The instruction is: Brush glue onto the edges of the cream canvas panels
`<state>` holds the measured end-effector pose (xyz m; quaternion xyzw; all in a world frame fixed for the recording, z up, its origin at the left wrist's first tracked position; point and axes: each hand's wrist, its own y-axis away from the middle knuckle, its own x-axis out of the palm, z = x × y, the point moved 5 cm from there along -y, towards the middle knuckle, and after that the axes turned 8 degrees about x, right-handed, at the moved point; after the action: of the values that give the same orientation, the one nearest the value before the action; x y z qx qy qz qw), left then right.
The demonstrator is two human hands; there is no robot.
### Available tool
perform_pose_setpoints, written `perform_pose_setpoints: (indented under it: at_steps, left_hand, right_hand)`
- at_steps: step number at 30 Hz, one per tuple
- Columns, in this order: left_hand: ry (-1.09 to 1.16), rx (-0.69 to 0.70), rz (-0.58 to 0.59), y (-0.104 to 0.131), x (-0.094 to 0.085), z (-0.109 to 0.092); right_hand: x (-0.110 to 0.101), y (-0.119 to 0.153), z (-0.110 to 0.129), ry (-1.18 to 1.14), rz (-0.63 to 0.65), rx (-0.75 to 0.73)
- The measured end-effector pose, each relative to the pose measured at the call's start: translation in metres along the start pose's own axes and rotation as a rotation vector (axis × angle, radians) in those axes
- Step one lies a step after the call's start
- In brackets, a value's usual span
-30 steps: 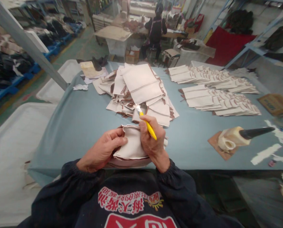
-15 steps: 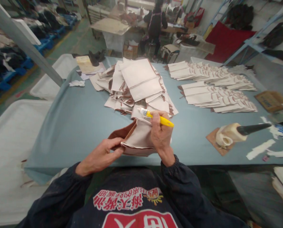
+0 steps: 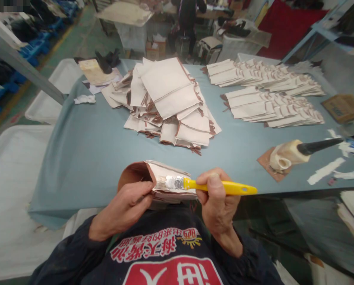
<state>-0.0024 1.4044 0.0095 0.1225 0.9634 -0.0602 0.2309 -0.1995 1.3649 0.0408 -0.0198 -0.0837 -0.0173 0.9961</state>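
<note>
My left hand [image 3: 126, 206] pinches the near edge of a brown and off-white boot-shaft piece [image 3: 132, 174], which bulges open on its left side at the table's front edge. My right hand [image 3: 217, 196] is closed around the yellow handle of a paintbrush [image 3: 230, 188]. Its bristles, coated in something white, lie on the pale lining of the piece and point left toward my left fingers. Beyond my hands lies a heap of similar off-white pieces [image 3: 168, 91] with brown edges.
At right, a cream-coloured bottle with a black spout [image 3: 286, 154] rests on a brown square. Two overlapping rows of pieces [image 3: 269, 105] lie at the back right, near a cardboard box [image 3: 341, 107]. White scraps [image 3: 325, 172] are on the right. A co-worker [image 3: 189, 19] is in the background.
The brush has come down onto the pale lining and now lies nearly level, its handle pointing right. My hands and the piece have shifted nearer my body, and the view has tilted down.
</note>
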Motion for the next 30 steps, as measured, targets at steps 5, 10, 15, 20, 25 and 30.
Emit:
perform_pose_setpoints:
  at_steps: [5, 10, 15, 20, 25, 30]
  left_hand:
    - [-0.148, 0.107, 0.028, 0.002, 0.005, -0.004]
    - [-0.19, 0.139, -0.017, 0.002, 0.004, -0.007]
    - [-0.163, 0.154, -0.052, 0.003, 0.004, -0.003]
    - [-0.106, 0.203, -0.056, 0.0, 0.007, -0.004]
    - [-0.034, 0.157, -0.063, -0.007, 0.006, -0.005]
    - [0.114, 0.024, -0.085, -0.023, 0.0, -0.003]
  right_hand:
    - [0.004, 0.001, -0.01, -0.042, 0.03, 0.127]
    - [-0.002, -0.004, -0.012, 0.014, -0.061, 0.147]
    - [-0.002, 0.001, -0.015, -0.024, -0.061, 0.194]
    - [0.002, 0.003, -0.018, 0.011, -0.008, 0.232]
    - [0.006, -0.002, -0.014, -0.024, -0.05, 0.191]
    - [0.006, -0.023, -0.017, -0.097, 0.027, 0.234]
